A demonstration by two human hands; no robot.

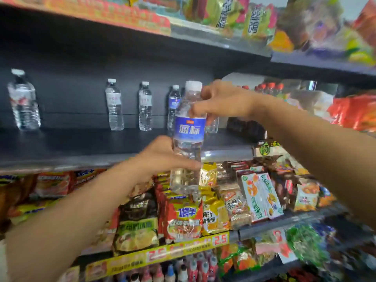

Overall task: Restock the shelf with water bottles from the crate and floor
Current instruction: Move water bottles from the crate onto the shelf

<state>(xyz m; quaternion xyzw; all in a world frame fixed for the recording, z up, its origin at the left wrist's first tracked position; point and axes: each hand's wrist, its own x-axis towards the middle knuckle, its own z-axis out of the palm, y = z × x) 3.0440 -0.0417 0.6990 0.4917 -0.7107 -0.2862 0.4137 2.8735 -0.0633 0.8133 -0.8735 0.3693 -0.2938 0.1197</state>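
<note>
Nearest the camera, two bare forearms are reaching up toward the shelving. The left hand point(162, 157) is wrapping the lower half of a blue-labelled water bottle point(188, 137), its fingers point(191, 165) curling across the clear ribbed body just under the label. The right hand point(219, 100) is holding the same bottle from the right, its fingers point(198, 111) pinching the shoulder just above the label and below the white cap. The bottle is standing upright in the air, in front of the front edge of the dark shelf point(101, 143), toward that shelf's right end.

Below the bottle, a lower shelf is carrying packed instant noodle packets point(183, 218), with a yellow price strip point(158, 255) running along its front edge. Under that strip, small drink bottles point(195, 269) are showing, blurred.

Farther back, on the dark shelf, four more water bottles are standing upright along the rear edge, well apart from one another: one at the left end point(24, 100), two clear-labelled ones near the middle point(114, 105) point(145, 106), and a blue-labelled one point(174, 104) just behind the held bottle. Red-capped bottles point(270, 87) are standing past the right end. On the top shelf, bright snack bags point(258, 21) are lying in a blurred row.
</note>
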